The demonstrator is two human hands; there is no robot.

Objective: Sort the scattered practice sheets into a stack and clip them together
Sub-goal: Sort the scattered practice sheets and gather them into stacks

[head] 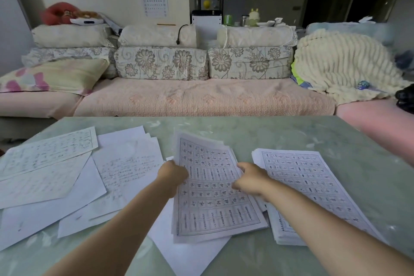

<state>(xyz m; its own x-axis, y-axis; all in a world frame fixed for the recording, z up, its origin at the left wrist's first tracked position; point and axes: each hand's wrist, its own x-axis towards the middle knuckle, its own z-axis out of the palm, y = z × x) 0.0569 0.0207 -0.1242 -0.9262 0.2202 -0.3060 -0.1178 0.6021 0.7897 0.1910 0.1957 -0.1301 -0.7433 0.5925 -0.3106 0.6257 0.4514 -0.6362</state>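
A bundle [215, 204] of printed practice sheets, gridded with characters, lies in the middle of the pale green counter [291, 132], and both hands are on it. The left hand [173, 175] grips the bundle's left edge about halfway along, its fingers curled round the paper and mostly hidden behind it. The right hand [252, 180] is at the bundle's right edge, with its fingers [244, 168] bent onto the top sheet and the thumb tucked toward the margin; it appears to pinch the edge, though blur makes the contact hard to read. The far end of the bundle curls upward, while its near end rests on a blank white sheet [190, 251]. Just right of the bundle sits a squared stack [313, 186] of similar printed sheets, partly under the right forearm. Left of the bundle, loose sheets [56, 175] lie scattered and overlapping at different angles, some handwritten and some blank. Beyond the bundle, past the counter's far edge, stands a sofa [201, 96] with flowered cushions, and a cream blanket [340, 63] is heaped at its right end.
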